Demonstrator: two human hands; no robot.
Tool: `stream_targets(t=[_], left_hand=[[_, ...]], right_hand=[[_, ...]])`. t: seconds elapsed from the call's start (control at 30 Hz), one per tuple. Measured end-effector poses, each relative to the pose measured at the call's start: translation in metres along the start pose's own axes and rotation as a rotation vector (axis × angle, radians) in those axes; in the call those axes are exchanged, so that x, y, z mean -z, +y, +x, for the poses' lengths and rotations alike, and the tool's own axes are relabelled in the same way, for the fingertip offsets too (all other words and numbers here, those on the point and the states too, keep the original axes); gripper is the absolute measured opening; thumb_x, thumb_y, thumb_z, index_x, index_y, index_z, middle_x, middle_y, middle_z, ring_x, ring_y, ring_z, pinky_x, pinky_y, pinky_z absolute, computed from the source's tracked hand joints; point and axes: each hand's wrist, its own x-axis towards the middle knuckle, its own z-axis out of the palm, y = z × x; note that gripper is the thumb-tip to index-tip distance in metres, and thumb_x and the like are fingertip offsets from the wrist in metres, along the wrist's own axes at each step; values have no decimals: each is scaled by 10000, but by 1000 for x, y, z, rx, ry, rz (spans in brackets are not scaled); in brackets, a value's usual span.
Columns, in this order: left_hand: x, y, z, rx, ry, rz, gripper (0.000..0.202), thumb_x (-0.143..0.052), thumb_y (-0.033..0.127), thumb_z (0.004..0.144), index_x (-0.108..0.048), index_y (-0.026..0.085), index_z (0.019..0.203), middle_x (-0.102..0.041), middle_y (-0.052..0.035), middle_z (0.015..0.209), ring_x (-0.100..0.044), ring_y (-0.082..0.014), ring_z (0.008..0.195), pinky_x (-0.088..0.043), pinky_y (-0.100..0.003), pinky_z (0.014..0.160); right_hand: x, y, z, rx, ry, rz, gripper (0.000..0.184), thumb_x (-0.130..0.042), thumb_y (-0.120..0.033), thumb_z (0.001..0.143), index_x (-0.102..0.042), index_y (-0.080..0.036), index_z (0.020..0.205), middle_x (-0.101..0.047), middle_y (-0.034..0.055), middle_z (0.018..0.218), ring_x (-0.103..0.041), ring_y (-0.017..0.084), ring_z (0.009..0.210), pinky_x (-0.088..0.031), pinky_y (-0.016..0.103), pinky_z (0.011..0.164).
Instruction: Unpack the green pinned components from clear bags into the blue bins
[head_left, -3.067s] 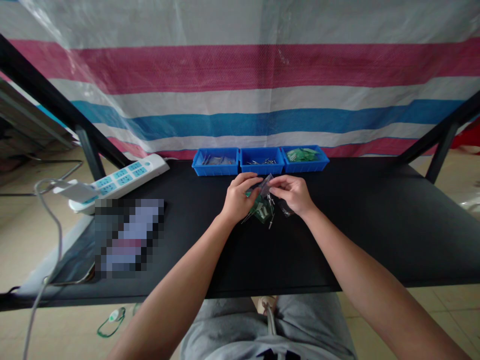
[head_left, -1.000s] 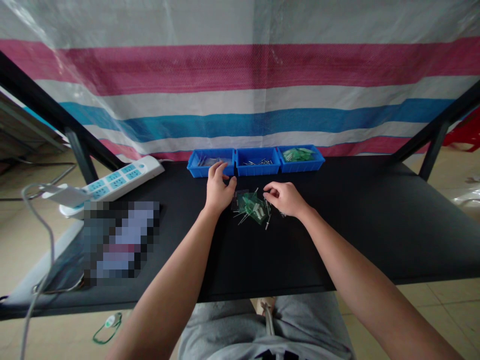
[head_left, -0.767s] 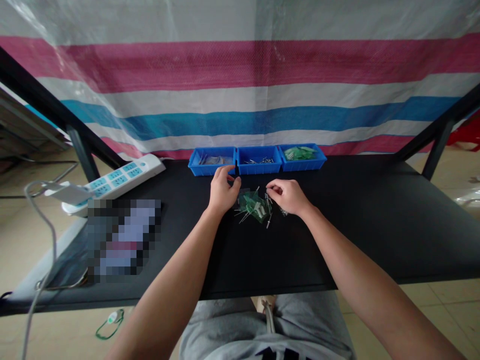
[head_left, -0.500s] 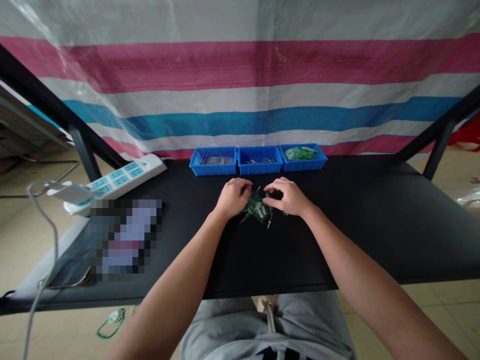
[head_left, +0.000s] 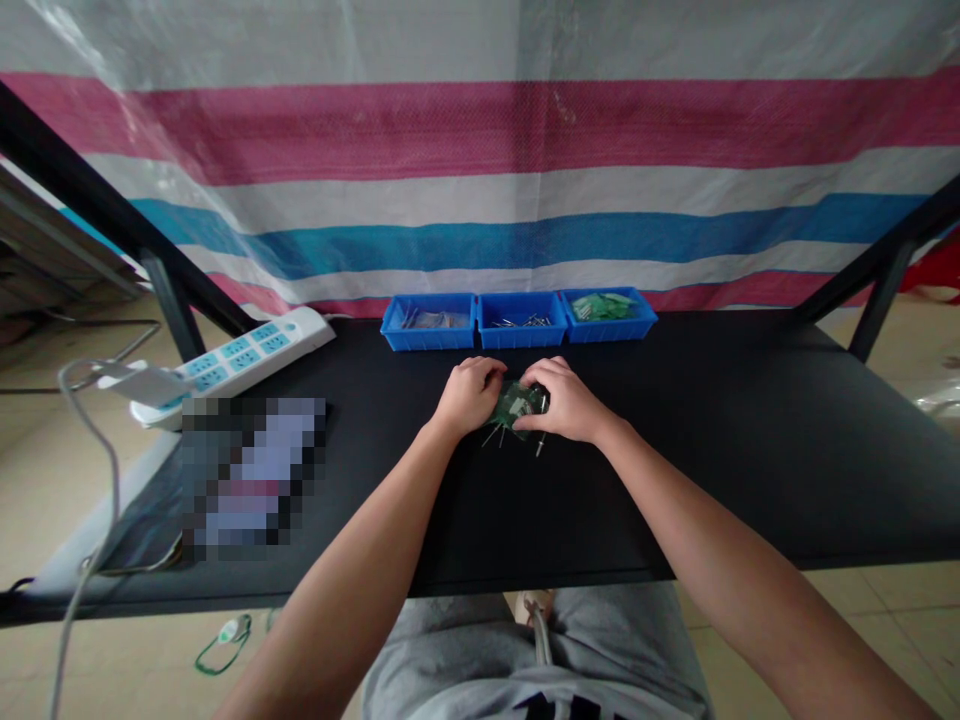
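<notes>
A small heap of green pieces and thin metal pins (head_left: 516,405) lies on the black table (head_left: 675,450) just in front of three blue bins. My left hand (head_left: 469,395) rests curled against the heap's left side, its fingers closed on the pieces. From the right, my right hand (head_left: 566,402) lies cupped over the heap with its fingers bent onto it. A few pins (head_left: 538,442) stick out below the hands. What each hand pinches is too small to make out.
Three blue bins sit in a row at the table's back: the left bin (head_left: 429,322) holds clear bags, the middle bin (head_left: 523,320) pins, the right bin (head_left: 609,313) green pieces. A white power strip (head_left: 236,365) lies at the far left, with a blurred patch (head_left: 251,475) in front of it.
My left hand came back from the left bin to the heap. Both hands moved inward and now close over the green pieces, which are bunched tighter between them.
</notes>
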Motion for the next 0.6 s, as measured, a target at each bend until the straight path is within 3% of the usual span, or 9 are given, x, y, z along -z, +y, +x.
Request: stream_targets(t=[0.17, 0.4, 0.47, 0.6], left_hand=[[0, 0, 0, -7, 17, 6, 223, -520, 183, 826, -708, 167, 946, -729, -73, 937, -659, -217, 905, -520, -348, 847], [5, 6, 1, 38, 118, -91, 264, -466, 293, 910, -702, 174, 914, -730, -71, 946, -657, -211, 921, -495, -334, 862], [8, 9, 1, 38, 142, -157, 309, -435, 331, 931, -701, 175, 920, -729, -64, 936, -658, -196, 895, -494, -311, 837], [11, 16, -2, -48, 57, -183, 314, -498, 408, 899, -697, 166, 924, -721, -55, 879, -648, -185, 818, -490, -295, 778]], right_hand=[[2, -4, -2, -65, -22, 189, 218, -770, -281, 699, -650, -170, 843, -635, -6, 695, -545, 125, 604, -420, 260, 600], [-5, 4, 3, -258, 121, 670, 324, -765, -412, 673, -659, -163, 850, -720, 52, 772, -645, 170, 658, -496, 304, 636], [-5, 8, 5, -318, 168, 750, 335, -758, -413, 665, -665, -156, 859, -720, 54, 746, -635, 164, 617, -487, 296, 582], [-3, 14, 8, -384, 239, 831, 339, -732, -384, 670, -683, -139, 899, -695, 42, 670, -584, 144, 538, -399, 250, 443]])
